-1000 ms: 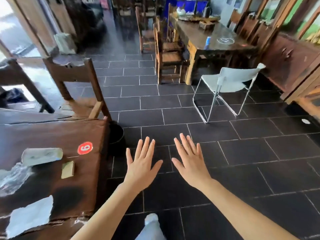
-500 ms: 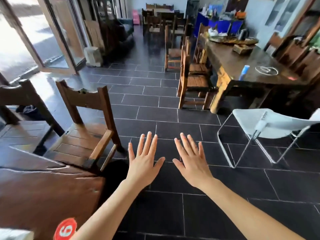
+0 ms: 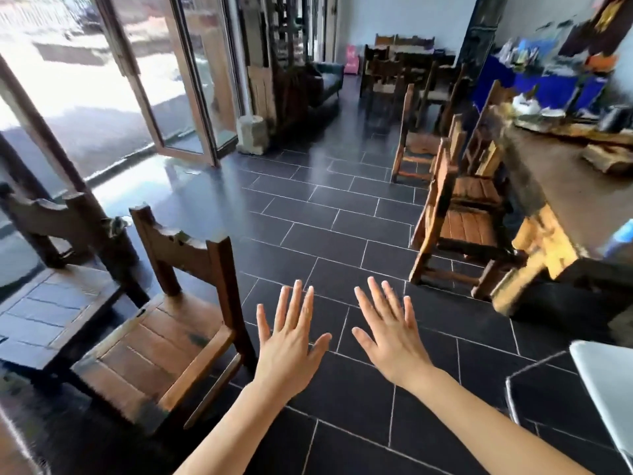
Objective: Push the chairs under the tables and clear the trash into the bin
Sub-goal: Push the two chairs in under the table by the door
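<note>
Both hands were stretched out flat above the dark tiled floor [image 3: 342, 241], palms down. The fingers were straight and spread, holding nothing and touching nothing. The left hand [image 3: 291, 341] and the right hand [image 3: 394, 337] hung side by side, thumbs turned toward each other with a gap between.

Just left of the left hand stood a brown chair [image 3: 154, 358], its nearest back post close beside the wrist but untouched. Further left of it stood a darker chair [image 3: 54, 303], which made two on that side.

Ahead and to the right of the right hand, I counted three chairs [image 3: 469, 228] in a row. They were set close along the near side of a long wooden counter [image 3: 565, 186]. Things lay at the counter's far end, too blurred to name.

Low to the right of the right forearm, one white chair [image 3: 603, 378] stood well apart from the counter, cut off by the edge of view. Far ahead of both hands more chairs crowded together, too dim to count.
</note>
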`<state>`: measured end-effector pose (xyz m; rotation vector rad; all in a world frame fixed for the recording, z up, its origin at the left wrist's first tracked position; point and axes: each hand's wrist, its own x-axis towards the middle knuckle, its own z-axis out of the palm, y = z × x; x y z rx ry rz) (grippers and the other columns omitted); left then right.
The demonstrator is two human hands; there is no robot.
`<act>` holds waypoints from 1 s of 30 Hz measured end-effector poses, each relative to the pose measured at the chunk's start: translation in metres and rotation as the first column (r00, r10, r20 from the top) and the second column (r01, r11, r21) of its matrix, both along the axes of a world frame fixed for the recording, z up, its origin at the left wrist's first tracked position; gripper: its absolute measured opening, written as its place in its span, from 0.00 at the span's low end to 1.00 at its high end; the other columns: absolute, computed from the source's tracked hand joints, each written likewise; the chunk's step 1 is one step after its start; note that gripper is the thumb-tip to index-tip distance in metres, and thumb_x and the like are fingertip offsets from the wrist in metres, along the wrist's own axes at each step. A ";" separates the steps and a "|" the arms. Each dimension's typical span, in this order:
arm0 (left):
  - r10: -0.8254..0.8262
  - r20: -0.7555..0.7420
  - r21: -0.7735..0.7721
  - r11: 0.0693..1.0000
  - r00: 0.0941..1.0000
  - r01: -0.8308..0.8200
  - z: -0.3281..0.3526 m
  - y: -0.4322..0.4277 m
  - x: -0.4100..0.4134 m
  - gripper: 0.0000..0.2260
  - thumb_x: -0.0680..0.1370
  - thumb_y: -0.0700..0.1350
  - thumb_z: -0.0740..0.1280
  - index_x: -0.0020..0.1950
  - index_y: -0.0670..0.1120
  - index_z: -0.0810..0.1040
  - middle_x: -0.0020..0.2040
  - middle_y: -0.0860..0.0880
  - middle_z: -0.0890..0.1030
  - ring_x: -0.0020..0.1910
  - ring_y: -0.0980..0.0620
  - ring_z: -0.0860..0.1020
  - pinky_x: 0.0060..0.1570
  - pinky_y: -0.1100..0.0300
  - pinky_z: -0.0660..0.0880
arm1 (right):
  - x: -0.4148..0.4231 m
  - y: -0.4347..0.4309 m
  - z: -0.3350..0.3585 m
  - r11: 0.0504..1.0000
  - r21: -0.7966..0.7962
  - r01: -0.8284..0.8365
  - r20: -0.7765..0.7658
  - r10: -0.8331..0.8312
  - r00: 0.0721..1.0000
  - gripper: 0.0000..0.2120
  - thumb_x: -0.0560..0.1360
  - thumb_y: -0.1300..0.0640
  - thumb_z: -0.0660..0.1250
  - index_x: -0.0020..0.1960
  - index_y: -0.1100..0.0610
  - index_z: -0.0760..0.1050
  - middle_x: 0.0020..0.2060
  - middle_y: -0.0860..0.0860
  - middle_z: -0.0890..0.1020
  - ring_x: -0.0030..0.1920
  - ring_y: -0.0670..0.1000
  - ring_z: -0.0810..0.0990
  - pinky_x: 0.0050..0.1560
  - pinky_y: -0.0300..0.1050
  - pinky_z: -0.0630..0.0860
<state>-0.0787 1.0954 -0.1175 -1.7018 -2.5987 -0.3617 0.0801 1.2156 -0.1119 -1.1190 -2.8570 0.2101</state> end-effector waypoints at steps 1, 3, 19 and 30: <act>0.034 0.024 0.005 0.999 0.999 -0.034 0.005 0.017 -0.013 0.35 0.74 0.67 0.39 0.77 0.54 0.38 0.77 0.53 0.37 0.74 0.54 0.29 0.70 0.43 0.29 | -0.019 0.023 0.003 1.000 -0.003 -0.030 -0.002 0.030 1.000 0.34 0.72 0.37 0.32 0.76 0.46 0.35 0.74 0.47 0.32 0.75 0.51 0.30 0.73 0.61 0.35; 0.146 0.099 -0.008 0.989 0.984 -0.146 0.014 0.042 -0.037 0.35 0.71 0.67 0.37 0.74 0.56 0.32 0.76 0.56 0.31 0.72 0.56 0.26 0.70 0.43 0.29 | -0.058 0.059 0.006 0.995 -0.017 -0.101 -0.015 0.101 0.995 0.35 0.72 0.37 0.33 0.77 0.47 0.38 0.74 0.47 0.33 0.76 0.51 0.33 0.73 0.61 0.36; 0.492 0.226 -0.044 0.867 0.841 -0.496 -0.002 0.252 -0.318 0.40 0.66 0.68 0.36 0.76 0.54 0.34 0.75 0.55 0.30 0.72 0.55 0.28 0.70 0.42 0.30 | -0.386 0.284 -0.010 0.857 -0.040 -0.513 -0.017 0.513 0.858 0.34 0.73 0.35 0.34 0.76 0.46 0.35 0.75 0.46 0.32 0.75 0.49 0.30 0.72 0.56 0.32; 0.626 0.227 -0.070 0.775 0.746 -0.628 -0.005 0.369 -0.488 0.39 0.68 0.68 0.39 0.76 0.55 0.33 0.75 0.56 0.30 0.73 0.55 0.27 0.67 0.44 0.25 | -0.590 0.416 -0.011 0.740 -0.076 -0.668 -0.037 0.667 0.744 0.38 0.70 0.30 0.28 0.77 0.45 0.37 0.76 0.46 0.34 0.75 0.48 0.30 0.72 0.55 0.32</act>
